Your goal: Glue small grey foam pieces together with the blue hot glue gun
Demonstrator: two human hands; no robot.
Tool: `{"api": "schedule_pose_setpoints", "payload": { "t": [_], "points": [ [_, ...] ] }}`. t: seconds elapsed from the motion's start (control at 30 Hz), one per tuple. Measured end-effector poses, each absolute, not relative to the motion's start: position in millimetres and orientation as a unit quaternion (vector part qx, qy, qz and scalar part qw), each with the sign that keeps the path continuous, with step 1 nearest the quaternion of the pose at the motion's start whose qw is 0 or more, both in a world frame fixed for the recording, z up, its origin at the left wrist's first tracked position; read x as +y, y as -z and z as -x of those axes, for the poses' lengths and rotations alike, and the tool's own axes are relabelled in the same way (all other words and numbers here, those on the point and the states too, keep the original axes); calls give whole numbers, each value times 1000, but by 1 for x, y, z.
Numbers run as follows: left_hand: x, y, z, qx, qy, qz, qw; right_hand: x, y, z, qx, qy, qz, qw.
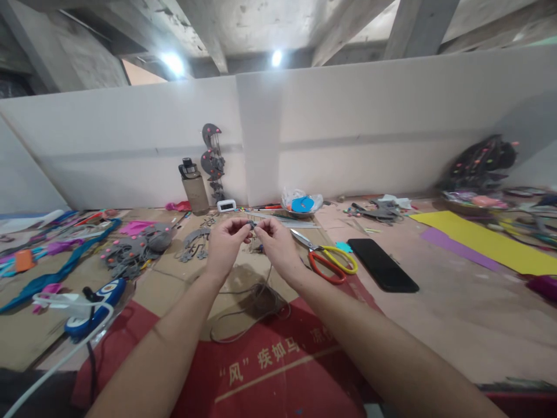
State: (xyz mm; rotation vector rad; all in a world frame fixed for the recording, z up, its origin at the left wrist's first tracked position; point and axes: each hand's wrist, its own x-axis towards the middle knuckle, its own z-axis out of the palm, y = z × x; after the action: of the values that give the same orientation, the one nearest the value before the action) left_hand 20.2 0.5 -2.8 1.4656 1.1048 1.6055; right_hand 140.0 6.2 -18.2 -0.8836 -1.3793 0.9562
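Observation:
My left hand (227,244) and my right hand (278,247) are raised together over the middle of the table, fingertips pinched and nearly touching. Between them sits a tiny dark grey piece (252,223), too small to name. A thin grey cord (261,290) hangs down from the hands to a loose grey coil (261,305) lying on the brown cardboard. Both hands are closed in a pinch. Red-and-yellow scissors (327,259) lie just right of my right hand.
A black phone (383,265) lies right of the scissors. Grey felt cut-outs (134,247) and blue strips (56,273) spread on the left, with a blue-white glue gun (89,305). A water bottle (194,186), a small clock (226,205) and a bowl (301,204) stand by the white wall. Yellow sheet (487,241) at right.

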Motion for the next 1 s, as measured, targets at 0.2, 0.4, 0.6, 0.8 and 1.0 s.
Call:
{"api": "schedule_pose_setpoints", "payload": {
  "t": [0.2,0.4,0.6,0.8,1.0],
  "points": [
    [-2,2,-23,433,-622,-557,341,2,18,-142,-590,-398,381,591],
    [0,4,-24,431,-645,-512,369,-1,17,-139,-586,-382,396,595],
    [-2,1,-27,432,-665,-435,427,-3,17,-136,-567,-404,398,597],
    [-2,0,-28,386,-662,-405,498,3,21,-136,-534,-448,405,592],
    [0,3,-26,391,-646,-407,514,5,23,-138,-509,-472,401,598]
  ]
}}
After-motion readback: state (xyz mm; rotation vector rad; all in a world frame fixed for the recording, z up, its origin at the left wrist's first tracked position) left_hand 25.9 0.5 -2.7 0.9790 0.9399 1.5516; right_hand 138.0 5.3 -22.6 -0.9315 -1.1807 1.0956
